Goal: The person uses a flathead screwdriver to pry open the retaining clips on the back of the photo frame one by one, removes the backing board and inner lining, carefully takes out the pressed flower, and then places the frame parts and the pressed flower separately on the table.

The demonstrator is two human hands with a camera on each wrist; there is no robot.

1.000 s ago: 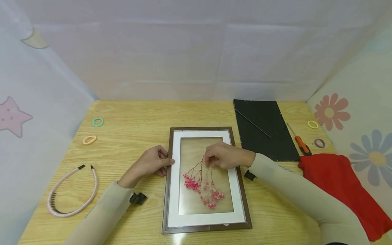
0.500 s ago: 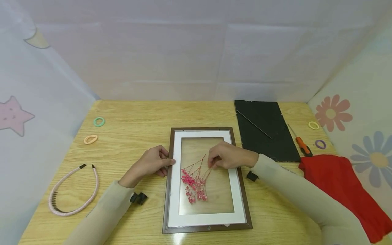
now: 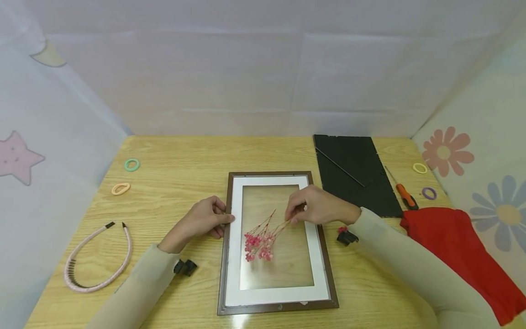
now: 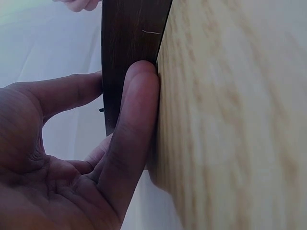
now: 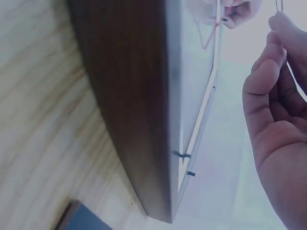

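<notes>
A brown picture frame point(image 3: 224, 256) with a white mat lies flat in the middle of the wooden table point(image 3: 181, 160). A sprig of pink dried flowers point(image 3: 259, 238) lies on its glass. My right hand point(image 3: 318, 206) pinches the sprig's stems near the frame's right side. My left hand point(image 3: 203, 219) rests against the frame's left edge, thumb and fingers touching the brown frame edge point(image 4: 129, 57). The right wrist view shows the frame's side point(image 5: 139, 110) and my curled fingers point(image 5: 273, 110).
A black backing board point(image 3: 353, 173) lies at the back right, with an orange screwdriver point(image 3: 404, 193) and red cloth point(image 3: 456, 246) beside it. Hair ties point(image 3: 132, 164) and a pink headband point(image 3: 96, 258) lie on the left. Small black clips point(image 3: 185, 267) sit near both wrists.
My right hand has moved right and up a little, dragging the flower sprig so its blooms swung left and up on the glass. The left hand stayed put.
</notes>
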